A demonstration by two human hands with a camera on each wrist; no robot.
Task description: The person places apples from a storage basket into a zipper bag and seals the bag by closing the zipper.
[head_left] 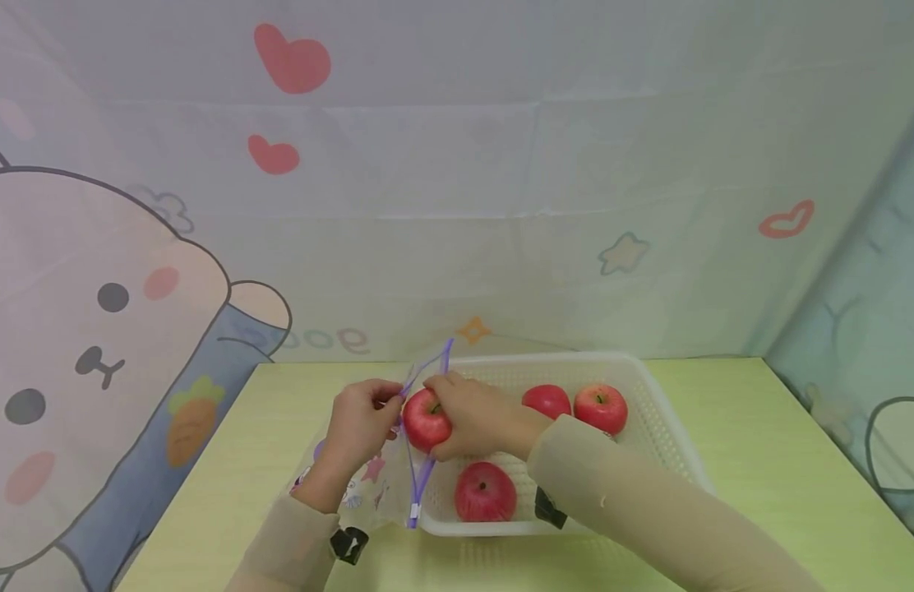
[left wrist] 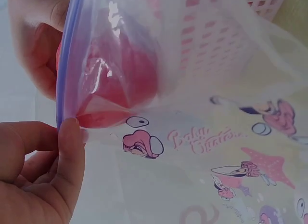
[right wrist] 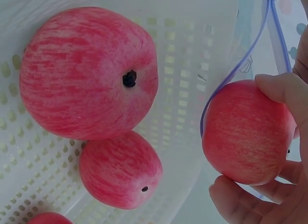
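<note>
My right hand (head_left: 472, 419) grips a red apple (head_left: 426, 419) at the mouth of a clear zip bag (head_left: 376, 481) with a purple zip strip and cartoon prints. My left hand (head_left: 361, 421) pinches the bag's purple rim and holds it apart. In the left wrist view the apple (left wrist: 118, 79) shows through the plastic, with my thumb (left wrist: 70, 151) on the rim. In the right wrist view my fingers (right wrist: 284, 91) curl round the apple (right wrist: 245, 132) against the purple strip (right wrist: 231, 74).
A white perforated plastic basket (head_left: 671, 427) on the yellow-green table holds three more red apples (head_left: 485, 491), (head_left: 547, 400), (head_left: 601, 409). A cartoon-printed backdrop stands behind and at both sides. Bare table lies to the left and right of the basket.
</note>
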